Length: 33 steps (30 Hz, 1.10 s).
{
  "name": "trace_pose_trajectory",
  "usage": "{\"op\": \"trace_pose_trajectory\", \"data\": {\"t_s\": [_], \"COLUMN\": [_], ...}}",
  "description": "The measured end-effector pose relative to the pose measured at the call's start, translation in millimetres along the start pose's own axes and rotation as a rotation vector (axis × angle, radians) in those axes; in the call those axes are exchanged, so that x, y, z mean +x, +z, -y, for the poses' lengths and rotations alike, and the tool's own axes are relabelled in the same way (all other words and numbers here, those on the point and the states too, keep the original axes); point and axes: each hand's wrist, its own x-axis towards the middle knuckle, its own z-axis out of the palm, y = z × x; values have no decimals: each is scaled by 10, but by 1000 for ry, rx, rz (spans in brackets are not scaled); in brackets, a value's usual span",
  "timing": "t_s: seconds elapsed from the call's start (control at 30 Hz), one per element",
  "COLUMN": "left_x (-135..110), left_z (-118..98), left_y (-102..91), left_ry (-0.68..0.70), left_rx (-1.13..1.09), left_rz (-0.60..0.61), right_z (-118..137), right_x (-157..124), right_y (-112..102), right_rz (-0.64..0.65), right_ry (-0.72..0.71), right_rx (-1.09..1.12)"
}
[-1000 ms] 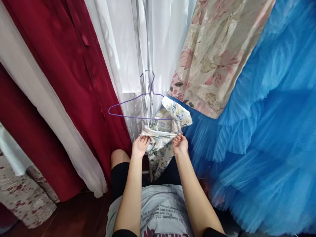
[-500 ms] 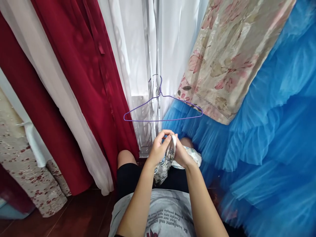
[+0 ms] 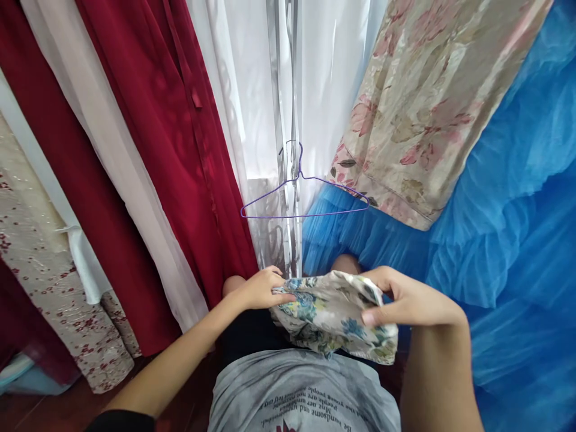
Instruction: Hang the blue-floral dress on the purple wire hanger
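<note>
1. I'm looking at a wall of hanging fabric: a dark red drape [image 3: 148,150] on the left, a white sheer curtain [image 3: 243,90] in the middle, and a beige flowered panel [image 3: 427,102] and blue tulle [image 3: 508,240] over on the right.
2. The purple wire hanger [image 3: 306,215] is hanging bare in front of the sheer curtain. A second ago the cloth was still draping over its right end.
3. The left hand [image 3: 258,289] is pinching the cloth's left edge, fingers closed on it.
4. The floral cloth [image 3: 328,312] is sitting low between both hands, just over the grey T-shirt [image 3: 306,390] and well below the hanger. Half a second ago it was bunched up between hands held close together. Now it's spreading out wide.
5. The right hand [image 3: 407,297] is gripping the right edge, thumb pressing on top.
6. So the cloth's completely off the hanger and both hands are carrying it.
</note>
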Motion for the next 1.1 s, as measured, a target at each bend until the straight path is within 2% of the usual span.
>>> {"op": "trace_pose_trajectory", "data": {"t_s": [0.1, 0.2, 0.27, 0.37, 0.5, 0.6, 0.7, 0.8, 0.83, 0.9, 0.97, 1.0, 1.03, 1.1], "left_x": [-290, -484, -509, -375, 0, 337, 653, 850, 880, 897, 879, 864, 847, 803], "left_z": [434, 823, 1008, 1158, 1133, 946, 686, 472, 425, 366, 341, 338, 340, 366], "left_y": [-402, -833, -1097, -1435, -1729, -1784, -1707, -1578, -1541, -1493, -1483, -1492, -1507, -1553], "left_ry": [-109, -286, -375, -451, -449, -223, -8, -48, -83, -121, -111, -107, -109, -116], "left_rx": [222, 317, 372, 446, 454, 400, 348, 337, 342, 355, 363, 362, 355, 317], "left_rz": [2, -81, -149, -243, -354, -400, -419, -485, -519, -573, -585, -584, -578, -570], "right_z": [48, -117, -279, -471, -539, -513, -489, -505, -521, -557, -579, -575, -558, -484], "right_x": [237, 740, 1095, 1468, 1589, 1562, 1520, 1408, 1346, 1191, 1017, 932, 849, 697], "right_y": [-264, -559, -709, -823, -798, -678, -546, -524, -557, -688, -891, -1009, -1127, -1336], "right_rz": [-205, -405, -555, -707, -725, -749, -727, -723, -768, -951, -1161, -1208, -1199, -1062], "right_ry": [91, 56, 43, 75, 177, 188, 164, 54, 0, -86, -110, -107, -100, -80], "right_rx": [-213, -412, -573, -784, -955, -988, -972, -862, -815, -733, -695, -692, -687, -607]}}
